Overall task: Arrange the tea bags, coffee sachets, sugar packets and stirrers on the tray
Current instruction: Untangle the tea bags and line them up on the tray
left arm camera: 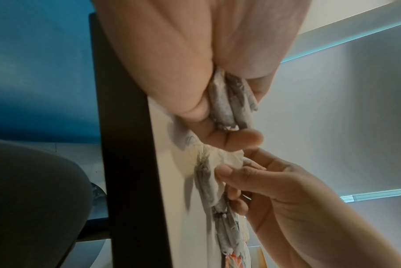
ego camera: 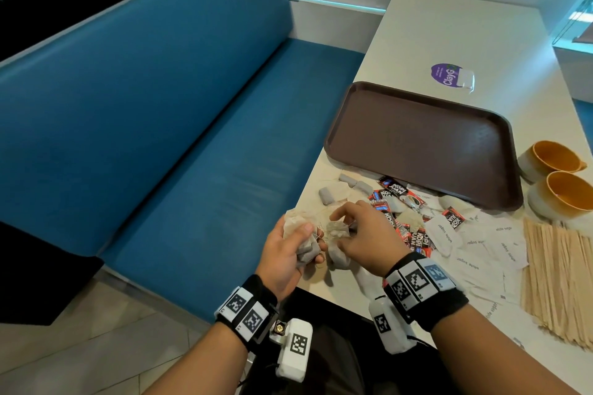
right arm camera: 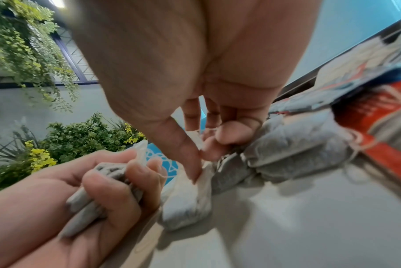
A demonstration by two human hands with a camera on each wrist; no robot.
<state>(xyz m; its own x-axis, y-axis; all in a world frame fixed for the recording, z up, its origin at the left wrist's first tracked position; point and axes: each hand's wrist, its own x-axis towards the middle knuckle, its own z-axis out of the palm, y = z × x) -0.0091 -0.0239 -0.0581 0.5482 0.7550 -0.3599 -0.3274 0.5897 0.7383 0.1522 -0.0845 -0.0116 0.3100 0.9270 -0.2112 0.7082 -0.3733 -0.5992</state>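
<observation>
While both hands pinch tea bags (ego camera: 305,236), stirrers (ego camera: 558,276) lie lengthwise beside tray (ego camera: 417,138).

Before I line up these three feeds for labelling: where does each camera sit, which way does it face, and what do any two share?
Head: worn on the head, facing forward and down at the table, tray, left hand and right hand; both forearms show.
Left wrist: under the left hand, facing along its palm to the tea bags it grips; the right hand shows too.
Right wrist: under the right hand, facing along its fingers pinching a tea bag.
Shared: both wrist views show both hands and the tea bags.
</observation>
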